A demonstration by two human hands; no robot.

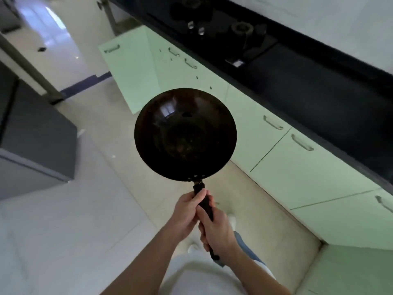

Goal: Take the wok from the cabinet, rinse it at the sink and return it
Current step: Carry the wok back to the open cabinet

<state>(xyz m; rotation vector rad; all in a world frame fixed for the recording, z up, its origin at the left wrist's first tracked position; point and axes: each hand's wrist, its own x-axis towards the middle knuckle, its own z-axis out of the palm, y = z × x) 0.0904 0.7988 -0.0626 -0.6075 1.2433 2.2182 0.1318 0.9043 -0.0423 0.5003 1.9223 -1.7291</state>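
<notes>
Wok (pixel 185 135) held out in mid-air over the floor (pixel 70 220), bowl facing up, left of the cabinets (pixel 297 167). Both hands closed around the handle (pixel 205 206): left hand (pixel 187 216) gripping nearer the bowl, right hand (pixel 217 231) just behind it toward the handle's end. One cabinet door (pixel 125 75) far left stands open. Dark table (pixel 308 88) with stove (pixel 221 28) runs along the right.

Pale green cabinets (pixel 297 167) under black counter (pixel 308 86), glossy tiled floor (pixel 85 209).

Wok (pixel 185 134) above floor (pixel 85 209), left of cabinets (pixel 297 171).
</notes>
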